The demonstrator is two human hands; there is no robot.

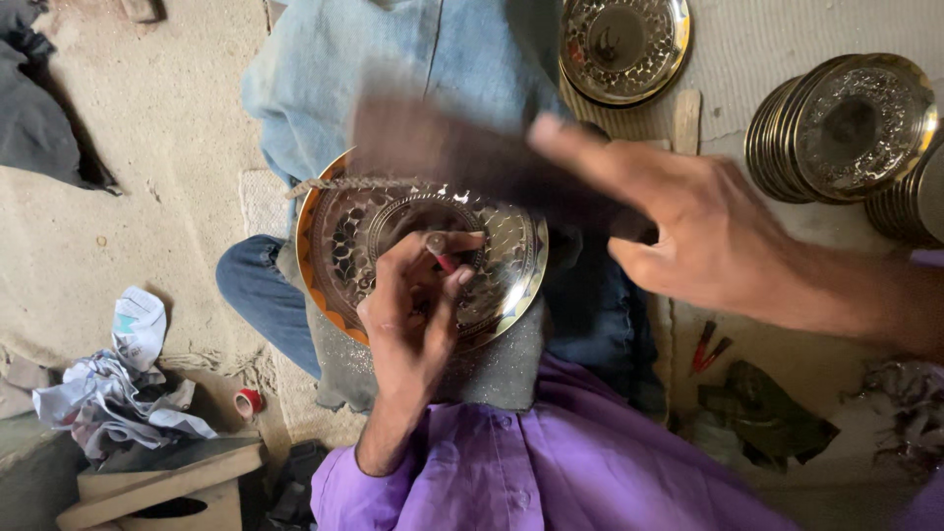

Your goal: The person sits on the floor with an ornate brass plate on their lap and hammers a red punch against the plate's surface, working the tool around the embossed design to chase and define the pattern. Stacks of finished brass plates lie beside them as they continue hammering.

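— What did the place look like?

— A dusty earthen floor (147, 147), with the person sitting on it in blue jeans (393, 59) and a purple shirt (551, 462). A grey pad (501, 369) lay across the lap.

— And the biggest thing in play?

— A round engraved metal plate (492, 265), shiny with a gold rim, rested on that pad, right in the middle of the view. A stack of similar plates (836, 128) leaned at the upper right, and one more plate (621, 44) lay flat near the top.

— What were the hands doing?

— The right hand (703, 231) was wrapped around the handle of a dark hammer (462, 157), which was blurred above the plate. The left hand (418, 310) rested on the plate, fingers pinched tight on a small punch (440, 251) stood on the engraved face.

— Anything smaller?

— Crumpled paper (118, 383) at the left, a small red tape roll (248, 401) beside it, and red-handled tools (710, 346) on the right.
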